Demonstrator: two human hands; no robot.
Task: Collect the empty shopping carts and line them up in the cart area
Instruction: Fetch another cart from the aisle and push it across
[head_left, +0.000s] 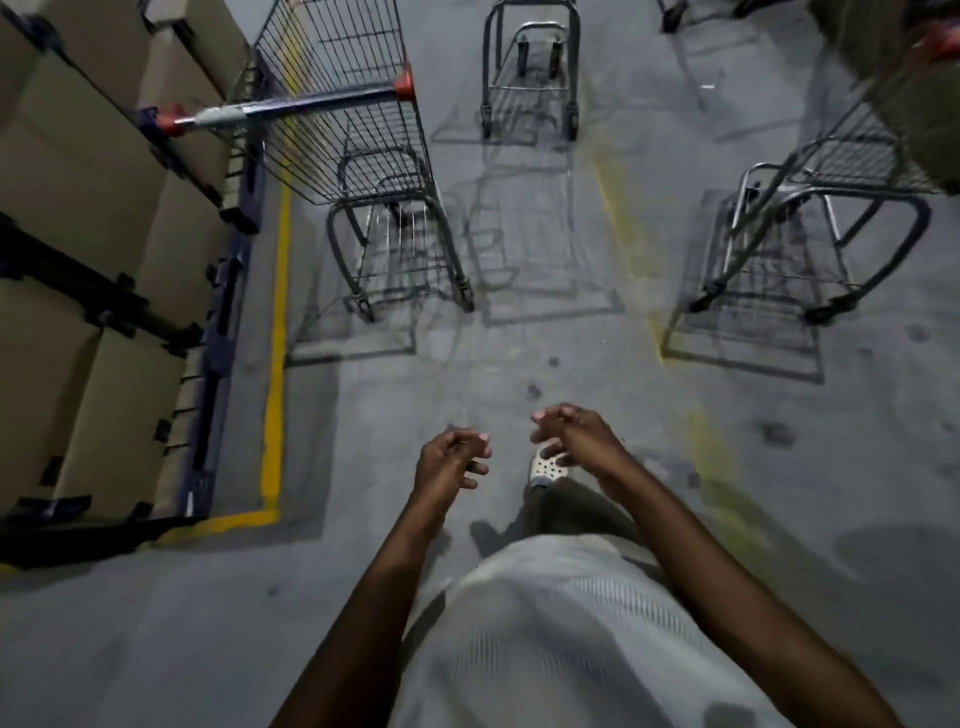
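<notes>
An empty wire shopping cart (358, 130) with a blue handle and red end caps stands ahead on the left, its handle toward me. A second cart (531, 67) stands farther off in the middle. A third cart (810, 208) is at the right, cut off by the frame edge. My left hand (451, 462) and my right hand (574, 434) hang in front of my body over the grey floor, fingers loosely curled, holding nothing. Both hands are well short of any cart.
Stacked cardboard boxes (88, 249) on a dark blue rack fill the left side, bordered by a yellow floor line (275, 364). Faded yellow lines (618, 208) mark the concrete floor between the carts. My foot in a perforated white shoe (548, 470) shows below my right hand.
</notes>
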